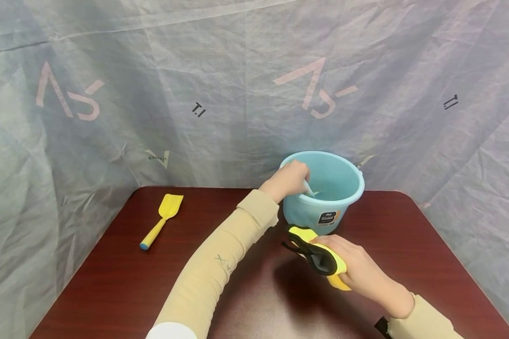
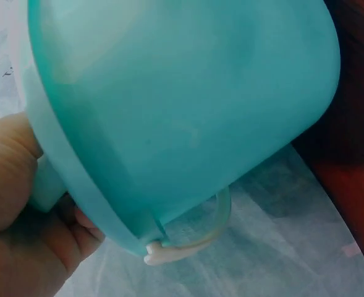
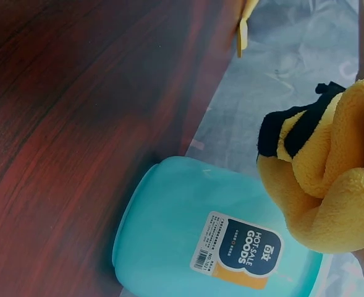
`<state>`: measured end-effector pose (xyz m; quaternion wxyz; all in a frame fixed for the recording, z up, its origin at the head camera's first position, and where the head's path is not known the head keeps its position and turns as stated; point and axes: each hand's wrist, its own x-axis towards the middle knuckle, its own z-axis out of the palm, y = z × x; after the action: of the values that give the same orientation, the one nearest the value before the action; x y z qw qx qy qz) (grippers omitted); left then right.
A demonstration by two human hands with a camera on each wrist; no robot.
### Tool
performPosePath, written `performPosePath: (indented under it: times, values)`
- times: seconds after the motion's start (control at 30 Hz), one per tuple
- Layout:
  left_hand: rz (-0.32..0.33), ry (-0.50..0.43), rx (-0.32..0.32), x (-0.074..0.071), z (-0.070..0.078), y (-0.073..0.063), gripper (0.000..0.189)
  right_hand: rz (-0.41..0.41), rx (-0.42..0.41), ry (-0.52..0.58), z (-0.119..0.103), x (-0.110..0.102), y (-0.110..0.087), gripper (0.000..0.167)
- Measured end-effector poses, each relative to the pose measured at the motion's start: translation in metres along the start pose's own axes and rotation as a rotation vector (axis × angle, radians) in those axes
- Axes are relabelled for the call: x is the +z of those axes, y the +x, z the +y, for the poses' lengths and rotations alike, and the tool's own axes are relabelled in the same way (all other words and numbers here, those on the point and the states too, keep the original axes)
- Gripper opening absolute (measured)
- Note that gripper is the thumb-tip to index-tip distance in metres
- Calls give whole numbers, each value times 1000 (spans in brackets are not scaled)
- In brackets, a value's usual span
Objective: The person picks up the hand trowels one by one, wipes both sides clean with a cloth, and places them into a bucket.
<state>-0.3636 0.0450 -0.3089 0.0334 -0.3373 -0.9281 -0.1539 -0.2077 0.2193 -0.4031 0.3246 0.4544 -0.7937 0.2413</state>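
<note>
My left hand reaches over the near-left rim of a light blue bucket, which stands upright on the table. Its fingers curl round a pale blue, handle-like piece; its lower end is inside the bucket, and I cannot tell its kind. In the left wrist view, the thumb and fingers show beside the rim. In front of the bucket, my right hand grips a yellow fleece item with black trim and a dark opening. It is held above the table, and its folds bulge out of the grip.
A yellow toy shovel with a blue handle end lies on the left of the dark red table. Grey printed sheeting hangs behind and at both sides. The bucket's bail handle hangs by its rim.
</note>
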Motion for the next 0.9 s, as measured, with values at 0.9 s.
performPosePath:
  times: [0.9]
  values:
    - [14, 5, 8, -1, -10, -7, 26, -6, 31, -1, -3, 0, 3, 34]
